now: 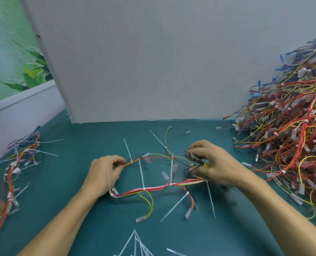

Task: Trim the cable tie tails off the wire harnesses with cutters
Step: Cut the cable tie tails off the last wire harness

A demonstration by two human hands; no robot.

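Your left hand (105, 172) pinches the wire harness (153, 187) mid-bench; your right hand (212, 163) grips the cutters (196, 159). A harness pile (286, 135) crowds the bench's (76, 145) right edge.

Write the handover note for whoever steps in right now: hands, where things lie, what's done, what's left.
Left hand: pinches one end of the harness lying on the green table.
Right hand: holds the cutters over the harness's other end.
Done: no tail on this harness looks cut. The big pile at right shows only short tie stubs, so it is likely finished.
Left: this harness's long tie tails, then the small bundle at left, whose tails stick out uncut.
Loose ties lie near the front edge.
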